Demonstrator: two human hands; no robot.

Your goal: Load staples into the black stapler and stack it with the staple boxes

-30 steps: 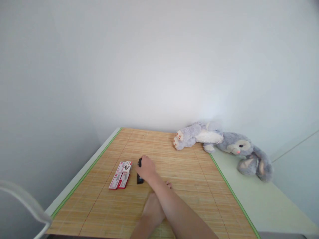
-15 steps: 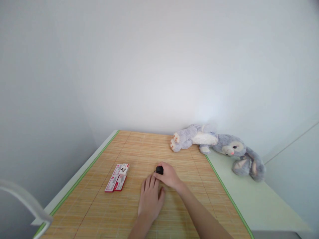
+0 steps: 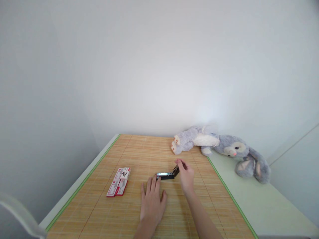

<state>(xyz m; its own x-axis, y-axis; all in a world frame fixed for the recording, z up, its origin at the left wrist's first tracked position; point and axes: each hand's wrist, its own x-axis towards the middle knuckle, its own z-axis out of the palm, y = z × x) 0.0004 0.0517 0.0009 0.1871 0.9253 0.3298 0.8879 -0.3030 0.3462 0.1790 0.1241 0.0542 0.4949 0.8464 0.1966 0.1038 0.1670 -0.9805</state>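
Observation:
A small black stapler (image 3: 166, 175) lies on the bamboo mat (image 3: 139, 152), its top swung up at the right end so the metal channel shows. My right hand (image 3: 185, 176) pinches the raised black lid. My left hand (image 3: 152, 200) lies flat on the mat just in front of the stapler, fingers stretched out, fingertips touching its left end. Red and white staple boxes (image 3: 119, 182) lie in a cluster to the left.
A grey and white plush rabbit (image 3: 221, 149) lies at the back right, half on the mat, half on the pale table (image 3: 251, 196). A green strip borders the mat. A white wall stands behind. A blurred pale curved object (image 3: 17, 212) shows at lower left.
My right hand carried the stapler from beside the staple boxes to the mat's middle, then swung its lid up. My left hand came out from under the right arm and spread flat.

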